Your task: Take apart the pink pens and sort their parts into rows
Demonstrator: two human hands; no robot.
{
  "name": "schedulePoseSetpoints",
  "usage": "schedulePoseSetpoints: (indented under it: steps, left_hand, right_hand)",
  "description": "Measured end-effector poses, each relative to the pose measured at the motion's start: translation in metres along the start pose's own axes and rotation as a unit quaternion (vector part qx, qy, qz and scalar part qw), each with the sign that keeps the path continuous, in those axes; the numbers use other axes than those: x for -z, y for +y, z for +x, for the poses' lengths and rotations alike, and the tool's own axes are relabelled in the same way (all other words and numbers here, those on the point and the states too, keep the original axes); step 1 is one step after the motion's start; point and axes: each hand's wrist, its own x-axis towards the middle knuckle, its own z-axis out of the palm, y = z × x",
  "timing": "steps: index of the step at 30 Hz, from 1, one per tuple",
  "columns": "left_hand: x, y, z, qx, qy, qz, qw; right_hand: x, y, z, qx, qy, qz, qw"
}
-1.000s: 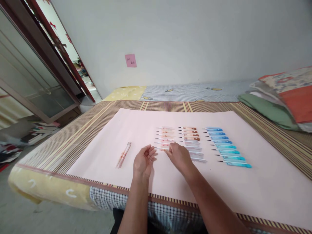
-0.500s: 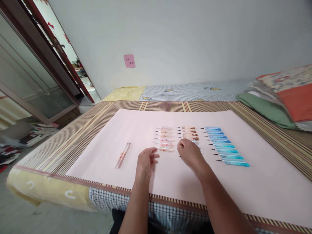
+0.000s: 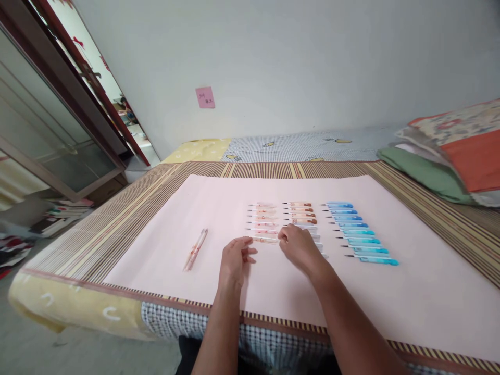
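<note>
The lowest pen of the pink-patterned column lies crosswise on the pale pink sheet. Thumb and forefinger of my left hand close at its left end, the other fingers loosely curled. At the pen's right end, my right hand is closed in a pinch. Above it lie several similar pink-patterned pens, tips to the left. A column of brown-capped pens continues below with grey-white pens, partly hidden by my right hand. Farther right is a column of blue to turquoise pens.
Two pink-patterned pens lie together at a slant on the left of the sheet. A striped mat is under the sheet. Folded bedding sits at the right. A pink note sticks to the wall behind.
My right hand has moved left and slightly down, to the right end of the lowest pink-patterned pen. My left hand stays at the pen's left end. The view has shifted slightly.
</note>
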Motion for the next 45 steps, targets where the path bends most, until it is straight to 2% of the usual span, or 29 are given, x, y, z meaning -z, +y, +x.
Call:
schedulePoseSetpoints:
  steps: [23,34,45]
  left_hand:
    - [-0.002,-0.002,0.0,-0.003,-0.006,0.004,1.0]
    - [0.007,-0.008,0.005,-0.004,-0.028,-0.016,0.999]
    - [0.007,-0.009,0.007,-0.005,-0.03,-0.01,0.999]
  right_hand:
    - [-0.008,0.0,0.001,0.019,-0.004,-0.008,1.0]
    - [-0.006,-0.002,0.002,0.018,0.005,-0.012,1.0]
    - [-0.006,-0.003,0.002,0.016,0.005,-0.009,1.0]
